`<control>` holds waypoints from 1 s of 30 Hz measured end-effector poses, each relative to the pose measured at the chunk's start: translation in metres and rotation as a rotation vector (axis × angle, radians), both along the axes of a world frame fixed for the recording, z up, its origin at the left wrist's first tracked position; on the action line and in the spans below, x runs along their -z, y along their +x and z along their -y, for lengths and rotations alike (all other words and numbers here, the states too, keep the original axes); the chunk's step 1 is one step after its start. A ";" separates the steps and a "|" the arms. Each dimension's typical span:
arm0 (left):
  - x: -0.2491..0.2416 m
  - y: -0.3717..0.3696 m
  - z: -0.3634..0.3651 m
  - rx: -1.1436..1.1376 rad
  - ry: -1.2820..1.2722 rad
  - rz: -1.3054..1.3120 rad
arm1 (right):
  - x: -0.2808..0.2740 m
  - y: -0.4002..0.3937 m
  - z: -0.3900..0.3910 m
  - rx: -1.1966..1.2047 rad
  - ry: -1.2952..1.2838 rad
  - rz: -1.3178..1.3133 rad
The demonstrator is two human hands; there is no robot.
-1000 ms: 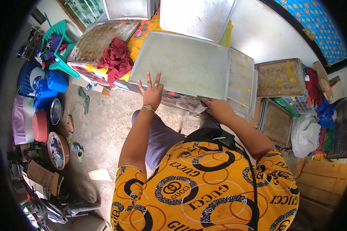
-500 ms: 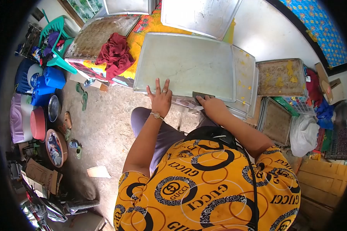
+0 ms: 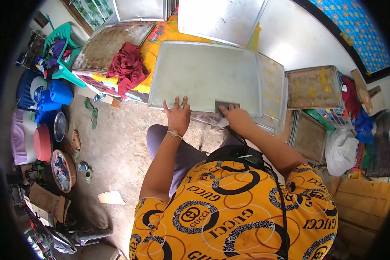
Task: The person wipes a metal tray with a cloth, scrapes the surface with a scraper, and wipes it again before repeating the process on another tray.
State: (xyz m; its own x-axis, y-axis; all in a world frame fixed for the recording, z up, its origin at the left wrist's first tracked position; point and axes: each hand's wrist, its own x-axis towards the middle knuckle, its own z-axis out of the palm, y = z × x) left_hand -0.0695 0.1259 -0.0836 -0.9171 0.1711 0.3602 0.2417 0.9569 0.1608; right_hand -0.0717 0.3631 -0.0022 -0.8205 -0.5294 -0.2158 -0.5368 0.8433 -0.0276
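A large flat metal tray [image 3: 203, 71] with a raised rim lies in front of me, on top of other trays. My left hand [image 3: 178, 118] rests on its near edge, with fingers stretched out over the rim and nothing held. Near the tray's front right corner, my right hand [image 3: 238, 120] grips a dark, flat, rectangular scraper-like piece [image 3: 223, 104] against the surface. The lower part of that piece is hidden by my fingers. A crumpled maroon cloth [image 3: 128, 69] sits left of the tray.
Browned trays lie on the table at the left [image 3: 112, 45] and on a crate at the right [image 3: 312, 89]. Upright metal trays [image 3: 221, 19] stand behind. A green chair [image 3: 58, 47], blue containers [image 3: 58, 91], a laundry basin [image 3: 71, 173] and sandals line the floor at left.
My left hand has drawn back slightly towards the near rim, its fingers closer together. The piece under my right hand has shifted slightly farther onto the tray. The whole view has shifted slightly.
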 end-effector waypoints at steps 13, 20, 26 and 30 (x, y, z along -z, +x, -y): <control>-0.001 -0.001 0.002 -0.014 -0.001 0.086 | 0.013 -0.062 0.001 0.116 -0.023 0.073; -0.003 -0.003 0.003 0.012 0.015 0.083 | 0.006 -0.069 0.007 0.176 -0.153 0.025; -0.005 -0.001 0.000 -0.023 0.032 0.087 | 0.034 -0.183 -0.026 0.227 -0.258 -0.168; -0.002 -0.001 0.000 -0.017 0.038 0.062 | 0.014 -0.093 0.000 0.171 -0.182 -0.010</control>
State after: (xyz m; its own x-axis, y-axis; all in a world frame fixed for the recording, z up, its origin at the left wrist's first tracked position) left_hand -0.0708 0.1255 -0.0814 -0.9403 0.1425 0.3090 0.2140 0.9536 0.2116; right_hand -0.1649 0.3628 -0.0167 -0.9030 -0.4123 -0.1206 -0.3880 0.9033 -0.1829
